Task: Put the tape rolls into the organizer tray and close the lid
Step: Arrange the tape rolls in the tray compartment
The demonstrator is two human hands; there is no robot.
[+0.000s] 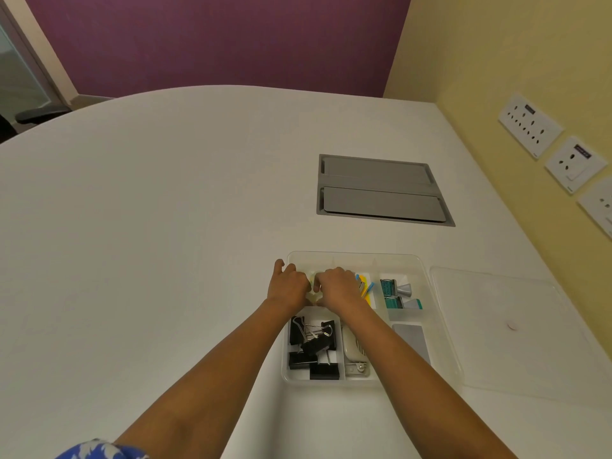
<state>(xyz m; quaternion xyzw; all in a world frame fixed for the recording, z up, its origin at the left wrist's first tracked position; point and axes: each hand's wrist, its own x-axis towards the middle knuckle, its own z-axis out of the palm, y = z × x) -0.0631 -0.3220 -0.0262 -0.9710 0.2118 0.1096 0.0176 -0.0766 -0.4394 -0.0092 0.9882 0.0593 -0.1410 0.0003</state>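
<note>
Pressing both hands, left hand [287, 286] and right hand [337, 288], curled shut around a pale tape roll [313, 279] in the organizer tray [440, 329] at lower centre; it looks light, stiff and slick, so I'd hold its rim. Lid [503, 329] lies right.

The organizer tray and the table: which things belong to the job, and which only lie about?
Belong to the job:
- organizer tray
- tape roll, between left hand and right hand
- clear lid, off, right of tray

Only lying about:
- binder clips
- stapler
- grey table hatch
- wall sockets
</note>
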